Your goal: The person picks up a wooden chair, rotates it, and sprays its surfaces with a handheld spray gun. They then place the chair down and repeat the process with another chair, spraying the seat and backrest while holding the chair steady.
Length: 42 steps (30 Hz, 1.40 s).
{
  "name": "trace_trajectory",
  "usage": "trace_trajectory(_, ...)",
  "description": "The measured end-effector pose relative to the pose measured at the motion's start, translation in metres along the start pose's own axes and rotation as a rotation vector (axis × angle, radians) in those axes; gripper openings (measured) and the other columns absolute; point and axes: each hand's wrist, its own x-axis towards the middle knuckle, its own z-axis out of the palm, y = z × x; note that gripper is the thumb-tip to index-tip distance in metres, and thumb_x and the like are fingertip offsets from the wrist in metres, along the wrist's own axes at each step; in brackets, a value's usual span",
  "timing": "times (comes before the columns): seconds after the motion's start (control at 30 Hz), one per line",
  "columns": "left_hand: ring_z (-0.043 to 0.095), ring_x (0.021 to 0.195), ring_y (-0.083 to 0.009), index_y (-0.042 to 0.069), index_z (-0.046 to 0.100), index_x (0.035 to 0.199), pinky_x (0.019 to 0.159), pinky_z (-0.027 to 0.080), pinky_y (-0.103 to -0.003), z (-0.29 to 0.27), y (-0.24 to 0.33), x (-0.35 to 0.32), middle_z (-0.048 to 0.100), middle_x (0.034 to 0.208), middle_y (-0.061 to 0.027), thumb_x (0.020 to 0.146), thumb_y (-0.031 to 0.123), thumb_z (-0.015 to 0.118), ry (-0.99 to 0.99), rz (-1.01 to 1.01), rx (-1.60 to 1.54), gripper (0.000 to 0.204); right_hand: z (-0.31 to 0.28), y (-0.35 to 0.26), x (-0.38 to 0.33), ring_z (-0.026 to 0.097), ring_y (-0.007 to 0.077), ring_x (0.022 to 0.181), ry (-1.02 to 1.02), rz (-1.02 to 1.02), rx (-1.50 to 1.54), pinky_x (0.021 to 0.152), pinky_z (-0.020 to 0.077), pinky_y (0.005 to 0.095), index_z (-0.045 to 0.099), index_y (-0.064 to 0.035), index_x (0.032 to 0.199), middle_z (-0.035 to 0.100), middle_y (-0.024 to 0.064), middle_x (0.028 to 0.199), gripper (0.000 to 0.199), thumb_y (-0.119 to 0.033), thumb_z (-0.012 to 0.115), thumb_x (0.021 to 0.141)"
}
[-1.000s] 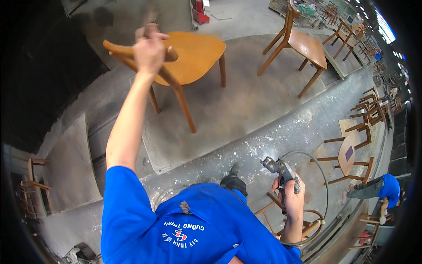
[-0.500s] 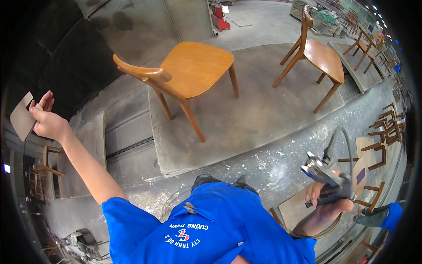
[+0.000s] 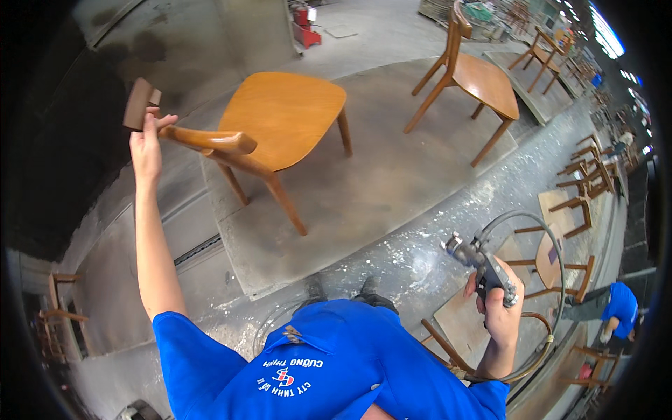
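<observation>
Two things in hand, going left to right. Left hand (image 3: 145, 143) is raised at the far left, fingers (image 3: 148, 120) pinching a small brown pad (image 3: 137, 103), flat and block-shaped, probably a sanding pad. Pad looks light and a bit soft; an edge pinch like this is enough, though it could flex or slip if pressed hard. The hand sits just beside the curved backrest (image 3: 208, 140) of the nearest chair (image 3: 280, 119); can't tell if the pad touches the wood.

That chair stands on a grey mat (image 3: 364, 189) on the floor, seat facing up, legs splayed. Solid wood, stiff, moderately heavy I'd judge; finish looks smooth, so likely slippery and easy to mark. Best hold is the backrest rail or the seat edge, not a single leg.

Second chair (image 3: 483, 77) stands farther right on the same mat, untouched.

Right hand (image 3: 498, 308) is near right, fingers wrapped tight around the handle of a spray gun (image 3: 479, 260), nozzle pointing left toward the mat. Metal body, rigid, some weight to it. A hose (image 3: 539, 336) loops from under the hand, stiff-looking, and it will tug on the wrist. Hold by the handle only.

Far right: stacked chair frames (image 3: 581, 203) and another person in a blue shirt (image 3: 617, 308), well apart.
</observation>
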Motion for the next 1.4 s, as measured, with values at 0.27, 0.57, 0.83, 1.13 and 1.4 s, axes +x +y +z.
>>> trace_trajectory(0.27, 0.064, 0.070, -0.0142, 0.000, 0.057, 0.112, 0.072, 0.049, -0.030, 0.059, -0.024, -0.034, 0.067, 0.074, -0.0089, 0.110, 0.025, 0.040, 0.239, 0.054, 0.156, 0.031, 0.016, 0.015, 0.009, 0.045, 0.0035, 0.051, 0.234, 0.050, -0.027, 0.046, 0.0345, 0.0192, 0.058, 0.0042, 0.130, 0.064, 0.0050, 0.077, 0.084, -0.071, 0.055, 0.091)
trace_trajectory(0.57, 0.062, 0.073, -0.0245, 0.005, 0.063, 0.117, 0.079, 0.044, -0.040, 0.202, 0.072, -0.063, 0.064, 0.073, -0.0040, 0.085, 0.012, 0.063, 0.412, 0.574, 0.654, 0.032, -0.007, 0.030, 0.008, 0.063, 0.0130, 0.068, 0.467, 0.069, 0.079, 0.041, 0.0344, 0.0198, 0.056, -0.0007, 0.108, 0.062, 0.0076, 0.083, 0.072, -0.071, 0.048, 0.093)
trace_trajectory(0.83, 0.061, 0.091, -0.0381, 0.000, 0.060, 0.110, 0.083, 0.049, -0.047, 0.246, 0.077, -0.063, 0.066, 0.100, -0.0175, 0.070, -0.004, 0.061, 0.049, 0.739, 0.224, 0.039, -0.027, 0.002, 0.022, 0.060, 0.0178, 0.073, 0.410, -0.118, 0.167, 0.044, 0.0332, 0.0195, 0.051, 0.0032, 0.110, 0.057, 0.0096, 0.084, 0.089, -0.082, 0.050, 0.082)
trace_trajectory(1.13, 0.061, 0.113, -0.0456, 0.010, 0.036, 0.154, 0.097, 0.049, -0.052, 0.128, -0.169, -0.480, 0.054, 0.137, -0.0284, 0.093, 0.013, 0.048, -1.049, -0.772, 0.597, 0.063, -0.026, -0.055, 0.024, 0.052, 0.0140, 0.048, 0.060, -0.338, 0.368, 0.045, 0.0415, 0.0284, 0.049, 0.0078, 0.128, 0.055, 0.0081, 0.065, 0.104, -0.082, 0.058, 0.077)
trace_trajectory(1.4, 0.051, 0.079, -0.0301, 0.008, 0.047, 0.121, 0.068, 0.040, -0.043, -0.027, -0.178, -0.632, 0.049, 0.098, -0.0144, 0.095, 0.024, 0.052, -0.245, -1.931, 0.422, 0.031, -0.013, -0.106, 0.026, 0.056, 0.0081, 0.052, 0.145, -0.267, -0.233, 0.046, 0.0388, 0.0205, 0.065, 0.0009, 0.123, 0.068, 0.0084, 0.070, 0.098, -0.086, 0.057, 0.078)
